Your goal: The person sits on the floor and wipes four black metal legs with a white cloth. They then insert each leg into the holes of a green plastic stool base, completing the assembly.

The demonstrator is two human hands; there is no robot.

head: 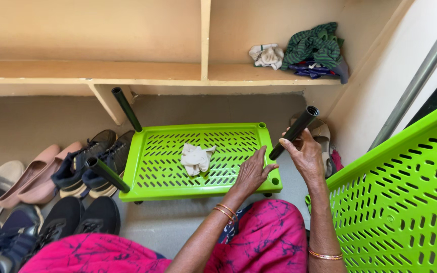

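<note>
A bright green slotted plastic shelf (153,187) lies flat on the floor in front of me. My left hand (251,173) rests on its near right part, fingers spread. My right hand (307,154) grips a dark tube (297,129) that leans out from the shelf's right edge. Two more dark tubes stand in its left corners, one at the back (126,108) and one at the front (107,174). A crumpled white cloth (196,158) lies on the middle of the shelf.
A second green slotted shelf (405,197) leans at my right. Several shoes (56,177) line the floor at left. A built-in ledge (92,71) above holds a white cloth (267,54) and folded green clothes (314,48). A metal rail (421,76) runs up the right wall.
</note>
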